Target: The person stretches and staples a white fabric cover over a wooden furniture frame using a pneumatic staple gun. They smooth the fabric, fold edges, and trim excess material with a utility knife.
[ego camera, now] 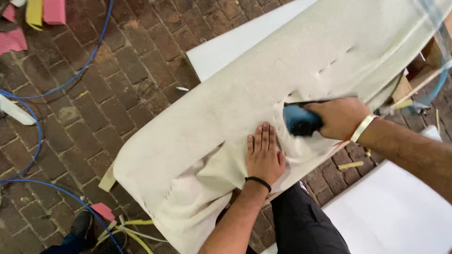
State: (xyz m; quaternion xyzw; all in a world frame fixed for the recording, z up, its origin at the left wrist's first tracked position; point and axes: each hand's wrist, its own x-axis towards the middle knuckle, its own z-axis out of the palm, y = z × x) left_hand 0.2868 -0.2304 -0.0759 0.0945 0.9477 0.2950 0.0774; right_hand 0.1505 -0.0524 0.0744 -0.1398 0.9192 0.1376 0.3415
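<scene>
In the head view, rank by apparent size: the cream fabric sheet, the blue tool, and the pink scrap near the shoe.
1. Cream fabric sheet, by far the largest.
2. Blue tool, partly hidden in the right hand.
3. Pink scrap, though it lies farther away on the brick floor, so the last two are unsure.

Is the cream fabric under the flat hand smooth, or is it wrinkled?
Wrinkled. The cream fabric shows folds and creases beside the left hand, which lies flat on it; the right hand grips a blue tool.
</scene>
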